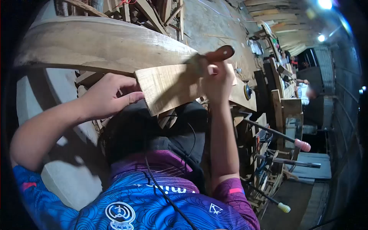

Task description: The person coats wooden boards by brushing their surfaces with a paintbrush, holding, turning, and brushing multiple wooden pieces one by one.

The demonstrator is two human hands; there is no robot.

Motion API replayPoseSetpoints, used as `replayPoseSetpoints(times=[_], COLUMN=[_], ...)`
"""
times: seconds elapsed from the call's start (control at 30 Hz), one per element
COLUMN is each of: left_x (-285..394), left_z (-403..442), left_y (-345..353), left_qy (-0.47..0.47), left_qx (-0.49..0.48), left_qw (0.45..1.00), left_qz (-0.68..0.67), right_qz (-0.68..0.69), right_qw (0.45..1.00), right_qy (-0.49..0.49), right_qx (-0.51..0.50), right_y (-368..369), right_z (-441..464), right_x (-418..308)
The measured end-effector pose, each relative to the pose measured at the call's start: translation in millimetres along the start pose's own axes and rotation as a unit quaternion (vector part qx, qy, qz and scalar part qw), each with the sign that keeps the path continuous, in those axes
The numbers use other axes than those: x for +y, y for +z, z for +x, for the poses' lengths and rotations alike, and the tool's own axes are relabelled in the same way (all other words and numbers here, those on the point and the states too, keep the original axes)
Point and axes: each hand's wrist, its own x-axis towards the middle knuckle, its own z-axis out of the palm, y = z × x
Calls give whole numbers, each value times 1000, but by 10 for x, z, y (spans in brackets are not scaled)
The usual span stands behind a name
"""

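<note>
A pale flat wooden board (165,86) lies across my lap, its far edge against a long thick plank (103,40). My left hand (115,93) is at the board's left end, with fingers and thumb closed on its edge. My right hand (217,82), blurred by motion, is closed round a brush-like tool (218,55) with a reddish-brown handle above the board's right part. The tool's working end is smeared, and its shadow falls across the board.
A round black disc (248,92) rests on wood to the right. Clamps with a pink handle end (302,145) and a yellow one (284,207) stick out at the lower right. Scrap wood (153,13) lies beyond the plank. Another person (304,92) is in the background.
</note>
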Motion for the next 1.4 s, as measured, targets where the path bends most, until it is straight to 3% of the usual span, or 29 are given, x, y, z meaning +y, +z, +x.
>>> replayPoseSetpoints(times=[0.03,0.1,0.17,0.23,0.37,0.43,0.47,0.53,0.6,0.63,0.73,0.97,1.23,1.3,1.4], left_x=[-3,-7,-40,-70,-48,-67,-151,-68,196,274,334,346,230,281,253], left_z=[-18,-2,24,0,-75,-128,-169,-151,-126,-121,-148,-120,-91,-54,-80], left_y=[15,33,30,28,-43,-4,24,48,64,84,80,81,108,110,142], left_qy=[-1,49,68,94,121,140,151,171,216,234,219,232,252,317,251], left_qx=[5,27,30,2,-115,-133,-123,-110,-88,-52,6,69,107,113,94], left_qw=[1000,998,996,993,968,951,945,936,938,944,952,945,929,894,929], left_qz=[-2,37,52,73,189,241,264,286,255,229,214,219,249,297,254], right_qz=[-95,-3,119,-18,261,291,377,486,526,527,358,195,167,168,170], right_qw=[993,995,993,985,936,927,901,835,777,752,820,864,854,848,840], right_qy=[54,79,-26,-154,-8,-171,-133,-218,-345,-396,-447,-463,-489,-497,-509], right_qx=[39,61,4,-71,-237,-163,-170,-140,-29,7,3,20,66,72,76], right_y=[-68,-156,65,164,-243,-534,-783,-1026,-1266,-1375,-1810,-2138,-2250,-2258,-2232], right_z=[145,207,-35,-389,-571,-623,-698,-797,-889,-942,-1153,-1549,-1689,-1741,-1787], right_x=[174,304,196,-438,-924,-903,-1023,-956,-997,-1036,-1237,-1526,-1498,-1513,-1530])
